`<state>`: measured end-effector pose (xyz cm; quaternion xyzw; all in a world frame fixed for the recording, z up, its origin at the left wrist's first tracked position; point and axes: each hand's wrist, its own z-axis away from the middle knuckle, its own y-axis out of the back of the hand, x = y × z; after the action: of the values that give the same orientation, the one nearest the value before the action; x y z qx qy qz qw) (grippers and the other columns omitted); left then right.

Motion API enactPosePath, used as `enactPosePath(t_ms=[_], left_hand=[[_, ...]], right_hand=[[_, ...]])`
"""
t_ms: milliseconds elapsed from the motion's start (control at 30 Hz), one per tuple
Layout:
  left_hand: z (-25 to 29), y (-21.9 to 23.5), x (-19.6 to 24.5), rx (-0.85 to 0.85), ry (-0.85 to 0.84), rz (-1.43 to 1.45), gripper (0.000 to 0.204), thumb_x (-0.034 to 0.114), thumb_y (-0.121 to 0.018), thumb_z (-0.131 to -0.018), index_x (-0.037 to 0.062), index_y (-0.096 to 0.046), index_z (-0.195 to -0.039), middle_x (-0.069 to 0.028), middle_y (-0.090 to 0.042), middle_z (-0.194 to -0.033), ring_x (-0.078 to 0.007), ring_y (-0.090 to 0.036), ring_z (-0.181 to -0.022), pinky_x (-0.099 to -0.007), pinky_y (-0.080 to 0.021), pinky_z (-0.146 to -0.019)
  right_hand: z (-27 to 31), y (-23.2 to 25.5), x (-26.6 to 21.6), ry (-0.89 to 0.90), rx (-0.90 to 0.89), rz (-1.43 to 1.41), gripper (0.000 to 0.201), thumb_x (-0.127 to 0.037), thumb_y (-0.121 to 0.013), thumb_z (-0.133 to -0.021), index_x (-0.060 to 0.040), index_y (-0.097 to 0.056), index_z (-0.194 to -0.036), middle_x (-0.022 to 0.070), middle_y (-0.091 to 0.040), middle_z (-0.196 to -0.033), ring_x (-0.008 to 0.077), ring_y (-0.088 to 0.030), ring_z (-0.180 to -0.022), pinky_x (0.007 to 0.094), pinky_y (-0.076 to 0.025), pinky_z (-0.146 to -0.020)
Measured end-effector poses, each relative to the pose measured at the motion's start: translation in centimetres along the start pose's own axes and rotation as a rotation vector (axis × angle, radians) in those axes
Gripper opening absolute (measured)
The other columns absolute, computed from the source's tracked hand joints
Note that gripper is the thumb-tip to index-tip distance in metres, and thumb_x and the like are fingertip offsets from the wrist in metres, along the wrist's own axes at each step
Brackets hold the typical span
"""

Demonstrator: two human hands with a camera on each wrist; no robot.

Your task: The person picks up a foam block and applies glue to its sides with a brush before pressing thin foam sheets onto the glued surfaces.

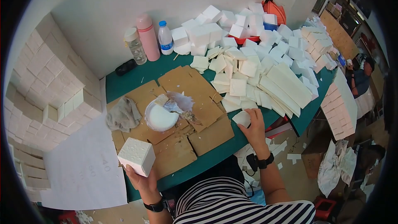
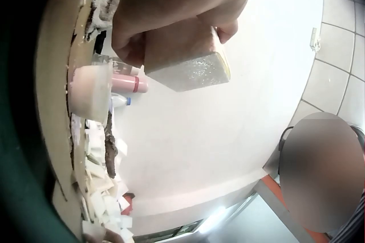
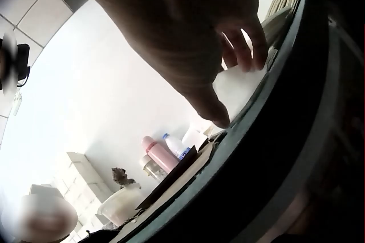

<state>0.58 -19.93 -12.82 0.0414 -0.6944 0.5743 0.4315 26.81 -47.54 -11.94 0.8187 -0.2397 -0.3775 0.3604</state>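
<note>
My left hand (image 1: 143, 181) holds a white block (image 1: 137, 154) from below, at the front left of the table; its top face looks pitted. In the left wrist view, thumb and fingers grip opposite sides of the block (image 2: 191, 72). At the table's front edge, my right hand (image 1: 256, 132) pinches a flat white piece (image 1: 241, 119) between thumb and fingers. The right wrist view shows that piece (image 3: 239, 86) beside other thin pieces. Between the hands stands a round tub (image 1: 162, 118) of white paste, with a paste-smeared spreader across its rim.
Cardboard (image 1: 195, 87) covers part of the green table, with a grey rag (image 1: 123, 114) on it. Thin white pieces (image 1: 238, 87) and white blocks (image 1: 205, 33) pile up at the right. Bottles (image 1: 148, 37) stand by the wall. Stacked blocks (image 1: 54, 74) rise at the left.
</note>
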Motion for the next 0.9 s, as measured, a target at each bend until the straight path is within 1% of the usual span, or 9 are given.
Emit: enactPosePath(t_ms=[100,200,233,333,500,600,767,867,900], left_hand=[[0.0,0.0,0.1,-0.012,0.0,-0.004,0.059,0.046,-0.056,-0.091,0.0178,-0.038,-0.14,-0.0021,-0.05,-0.135,-0.0229,-0.05,-0.122,-0.0424,-0.042,-0.097],[0.0,0.3,0.1,0.0,-0.01,-0.001,0.059,0.047,-0.056,-0.092,0.0176,-0.038,-0.14,-0.0026,-0.05,-0.135,-0.0231,-0.05,-0.122,-0.0431,-0.042,-0.098],[0.0,0.3,0.1,0.003,-0.009,-0.002,0.059,0.047,-0.056,-0.092,0.0176,-0.038,-0.14,-0.0026,-0.05,-0.135,-0.0231,-0.05,-0.122,-0.0431,-0.042,-0.098],[0.1,0.3,0.2,0.003,0.004,0.011,0.058,0.047,-0.055,-0.092,0.0175,-0.038,-0.14,-0.0032,-0.05,-0.135,-0.0236,-0.049,-0.122,-0.0444,-0.041,-0.099],[0.0,0.4,0.3,0.012,0.016,0.033,0.057,0.047,-0.053,-0.093,0.0174,-0.039,-0.14,-0.0035,-0.05,-0.135,-0.0241,-0.049,-0.122,-0.0451,-0.041,-0.099],[-0.1,0.5,0.3,-0.042,0.01,0.028,0.057,0.047,-0.053,-0.093,0.0175,-0.039,-0.14,-0.0036,-0.05,-0.135,-0.0243,-0.049,-0.122,-0.0452,-0.04,-0.1],[0.1,0.6,0.1,0.0,0.013,0.01,0.057,0.047,-0.053,-0.093,0.0176,-0.039,-0.14,-0.0034,-0.05,-0.135,-0.0239,-0.049,-0.122,-0.0446,-0.041,-0.099],[0.0,0.5,0.1,-0.004,-0.01,-0.001,0.058,0.048,-0.054,-0.093,0.0176,-0.039,-0.14,-0.0029,-0.05,-0.135,-0.0234,-0.049,-0.121,-0.0444,-0.041,-0.098],[0.0,0.5,0.1,-0.003,-0.011,-0.001,0.058,0.048,-0.054,-0.093,0.0176,-0.039,-0.14,-0.0029,-0.05,-0.135,-0.0234,-0.049,-0.121,-0.0444,-0.041,-0.098]], right_hand=[[0.0,-0.2,0.4,-0.04,-0.003,-0.039,0.067,-0.002,-0.081,-0.06,-0.0041,-0.052,-0.12,0.0127,-0.052,-0.113,0.0263,-0.055,-0.086,0.0341,-0.049,-0.078],[-0.1,-0.1,0.9,-0.132,-0.064,-0.153,0.064,-0.005,-0.082,-0.06,-0.0045,-0.054,-0.117,0.0115,-0.054,-0.11,0.0246,-0.056,-0.084,0.0326,-0.05,-0.075],[-0.1,0.1,1.0,-0.132,-0.066,-0.152,0.064,-0.005,-0.082,-0.06,-0.0045,-0.054,-0.117,0.0115,-0.054,-0.11,0.0246,-0.056,-0.084,0.0326,-0.05,-0.075],[-0.4,0.9,1.1,0.009,-0.118,-0.134,0.055,-0.005,-0.082,-0.061,-0.0042,-0.059,-0.111,0.0102,-0.057,-0.108,0.023,-0.058,-0.083,0.0308,-0.051,-0.071],[-0.5,1.3,1.9,0.025,-0.13,-0.164,0.045,-0.005,-0.083,-0.061,-0.0029,-0.064,-0.101,0.0099,-0.061,-0.111,0.0227,-0.06,-0.082,0.0299,-0.051,-0.07],[-0.7,1.8,2.1,-0.08,-0.18,-0.297,0.037,-0.005,-0.083,-0.062,-0.0013,-0.066,-0.095,0.011,-0.062,-0.114,0.0231,-0.062,-0.08,0.029,-0.051,-0.069],[-0.5,1.9,2.3,-0.124,-0.211,-0.311,0.031,-0.004,-0.08,-0.065,-0.0011,-0.066,-0.093,0.0123,-0.063,-0.114,0.0246,-0.063,-0.081,0.0292,-0.052,-0.07],[-0.3,1.4,2.3,0.109,-0.099,-0.124,0.027,-0.003,-0.076,-0.071,-0.0021,-0.066,-0.095,0.0117,-0.063,-0.115,0.026,-0.065,-0.082,0.0297,-0.052,-0.069],[-0.2,1.2,2.1,0.109,-0.1,-0.125,0.027,-0.003,-0.076,-0.071,-0.0021,-0.066,-0.095,0.0117,-0.063,-0.115,0.026,-0.065,-0.082,0.0297,-0.052,-0.069]])
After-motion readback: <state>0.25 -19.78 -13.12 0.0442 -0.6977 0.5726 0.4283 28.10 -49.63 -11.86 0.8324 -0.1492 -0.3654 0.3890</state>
